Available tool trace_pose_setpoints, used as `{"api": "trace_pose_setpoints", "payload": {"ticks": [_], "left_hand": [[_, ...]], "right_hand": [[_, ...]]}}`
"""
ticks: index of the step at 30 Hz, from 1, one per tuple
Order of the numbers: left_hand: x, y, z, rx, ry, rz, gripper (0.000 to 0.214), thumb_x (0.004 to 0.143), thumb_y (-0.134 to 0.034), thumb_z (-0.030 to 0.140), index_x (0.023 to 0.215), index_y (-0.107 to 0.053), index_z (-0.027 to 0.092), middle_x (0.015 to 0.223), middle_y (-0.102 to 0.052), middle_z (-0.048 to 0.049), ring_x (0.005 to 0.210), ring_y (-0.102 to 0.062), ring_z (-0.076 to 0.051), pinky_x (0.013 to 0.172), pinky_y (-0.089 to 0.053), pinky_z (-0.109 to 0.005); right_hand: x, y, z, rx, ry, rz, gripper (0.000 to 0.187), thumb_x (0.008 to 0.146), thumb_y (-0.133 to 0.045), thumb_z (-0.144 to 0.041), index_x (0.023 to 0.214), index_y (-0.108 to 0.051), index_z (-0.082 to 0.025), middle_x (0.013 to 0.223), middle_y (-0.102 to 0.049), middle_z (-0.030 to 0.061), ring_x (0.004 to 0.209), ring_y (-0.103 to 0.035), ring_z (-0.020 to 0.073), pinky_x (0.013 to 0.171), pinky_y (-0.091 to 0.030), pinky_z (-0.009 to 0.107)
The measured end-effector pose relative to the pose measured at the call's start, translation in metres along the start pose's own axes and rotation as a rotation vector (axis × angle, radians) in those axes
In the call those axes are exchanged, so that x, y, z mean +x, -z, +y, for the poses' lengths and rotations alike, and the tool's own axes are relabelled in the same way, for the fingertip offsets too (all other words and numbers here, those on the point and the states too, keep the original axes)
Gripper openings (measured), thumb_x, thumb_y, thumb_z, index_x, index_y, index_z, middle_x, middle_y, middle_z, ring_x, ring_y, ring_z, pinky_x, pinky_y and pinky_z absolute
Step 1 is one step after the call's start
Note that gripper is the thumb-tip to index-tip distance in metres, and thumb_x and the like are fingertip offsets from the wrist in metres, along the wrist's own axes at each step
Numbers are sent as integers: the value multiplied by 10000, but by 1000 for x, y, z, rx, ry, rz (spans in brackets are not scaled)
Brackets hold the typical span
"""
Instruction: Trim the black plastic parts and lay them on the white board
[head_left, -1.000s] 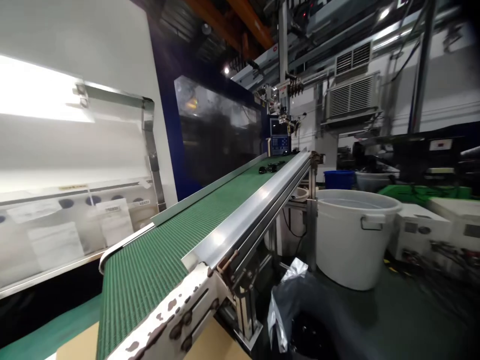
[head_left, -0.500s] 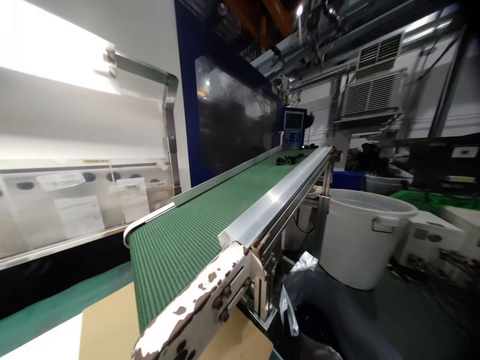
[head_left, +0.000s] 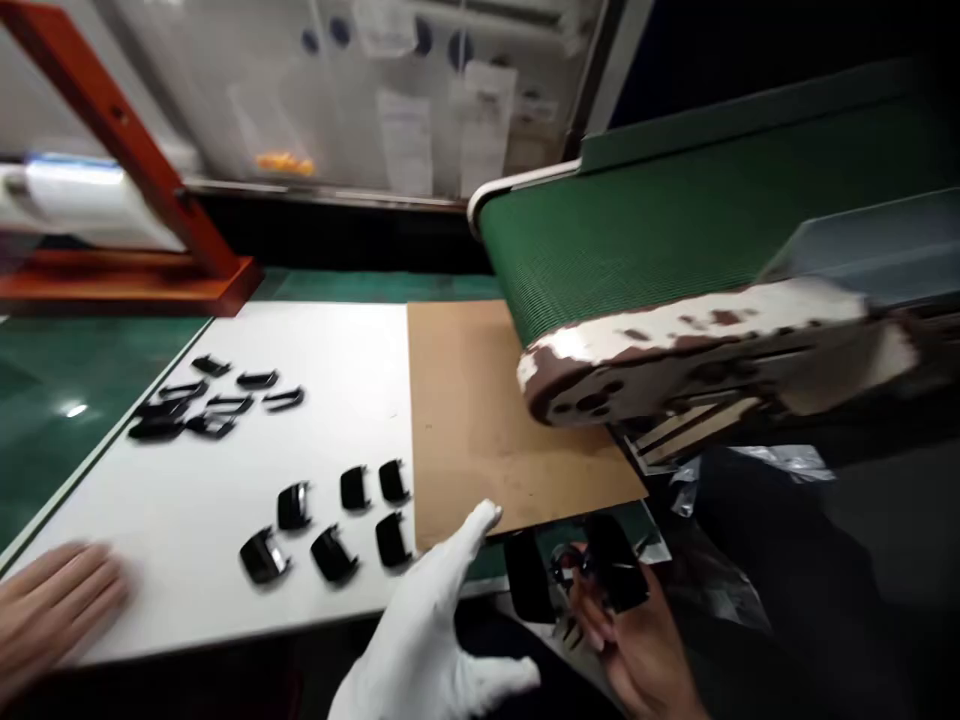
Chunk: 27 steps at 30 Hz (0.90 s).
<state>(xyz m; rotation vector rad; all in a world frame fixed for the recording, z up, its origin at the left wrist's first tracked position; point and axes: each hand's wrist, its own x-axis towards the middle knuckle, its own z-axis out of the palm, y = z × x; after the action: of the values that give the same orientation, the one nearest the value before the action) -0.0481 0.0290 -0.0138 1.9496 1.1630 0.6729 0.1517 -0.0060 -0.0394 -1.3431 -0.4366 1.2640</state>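
My left hand (head_left: pixel 424 625), in a white glove, is open and holds nothing; its fingertip rests by the front corner of a brown cardboard sheet (head_left: pixel 495 420). My bare right hand (head_left: pixel 626 625) grips glossy black plastic parts (head_left: pixel 592 570) below the cardboard's front edge. Several matching clip-shaped parts (head_left: pixel 332 553) stand in rows on a white board (head_left: pixel 337 340) just beyond the glove. Several more (head_left: pixel 210 400) lie in a looser cluster further left. A bare hand (head_left: pixel 52 610) at the left edge appears to be a co-worker's, at the board's near edge.
A green belt conveyor (head_left: pixel 637 240) ends above the cardboard, its end frame (head_left: pixel 675 350) chipped white paint over brown. A dark plastic bag (head_left: pixel 750 560) lies at lower right. An orange-red stand (head_left: pixel 127 180) rises at upper left beside a green mat (head_left: pixel 67 450).
The view has swung down from the long conveyor and machine to the board at the conveyor's near end. Hands and the black parts on the board have come into view.
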Motion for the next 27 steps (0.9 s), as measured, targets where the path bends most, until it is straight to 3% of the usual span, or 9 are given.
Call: {"api": "trace_pose_setpoints", "payload": {"ticks": [2,4,8,15,18,20,22,24,27], "left_hand": [[-2,-9,-3,-75,35,11,998,617,-772,557,1422,-184,515,1388,-510,29,1230,-521,-341,981,-495,-485],[-1,-16,-3,-124,43,32,1164,528,-843,528,1447,-132,479,1394,-509,0,1236,-517,-339,1019,-474,-448],[1,-24,1,-187,14,50,1225,532,-879,457,1472,-95,396,1349,-548,-44,1213,-548,-288,1036,-464,-379],[7,-24,2,-181,-52,41,1109,626,-840,429,1475,-131,365,1274,-600,-50,1127,-601,-261,969,-507,-347],[9,-21,1,-115,-45,-17,1005,674,-799,451,1468,-188,362,1245,-620,-50,1088,-619,-263,946,-518,-353],[8,-21,-2,-54,-31,-50,966,690,-778,460,1464,-204,389,1232,-631,-40,1065,-629,-266,929,-530,-354],[9,-22,-8,6,-35,-46,930,681,-769,477,1439,-232,462,1203,-650,-3,1042,-639,-268,888,-555,-351],[15,-26,-15,34,-84,-21,796,704,-742,480,1388,-334,493,1171,-659,10,1023,-641,-271,823,-576,-372],[32,-34,-22,0,-200,-4,421,823,-665,395,1229,-552,379,1201,-617,-27,1034,-619,-251,765,-566,-348]], "right_hand": [[-1,-1,0,10,-18,16,459,451,-864,-521,696,-659,-191,452,-495,-66,342,-298,19,345,-268,175],[-2,-2,-1,11,-33,7,456,409,-887,-511,634,-656,-189,440,-503,-54,337,-294,15,341,-254,170],[-3,-4,-1,3,-42,-37,425,449,-879,-509,673,-725,-183,380,-441,-58,327,-296,27,334,-238,171],[-5,1,5,-36,-31,-86,401,561,-825,-526,767,-751,-190,408,-464,-49,349,-278,31,363,-231,187],[-6,3,5,-62,-48,-131,387,524,-855,-466,758,-743,-179,380,-422,-64,351,-301,48,376,-226,204],[-7,4,6,-87,-70,-149,426,500,-857,-479,763,-733,-168,370,-430,-62,344,-305,58,370,-223,213],[-8,5,6,-122,-89,-138,461,561,-809,-539,799,-713,-156,377,-438,-61,344,-298,61,371,-230,218],[-7,5,4,-170,-109,-112,468,620,-770,-555,853,-684,-158,423,-469,-57,368,-335,74,394,-269,222],[0,4,-4,-254,-107,-104,428,572,-810,-524,763,-665,-169,539,-542,-29,482,-455,110,482,-362,231]]}}
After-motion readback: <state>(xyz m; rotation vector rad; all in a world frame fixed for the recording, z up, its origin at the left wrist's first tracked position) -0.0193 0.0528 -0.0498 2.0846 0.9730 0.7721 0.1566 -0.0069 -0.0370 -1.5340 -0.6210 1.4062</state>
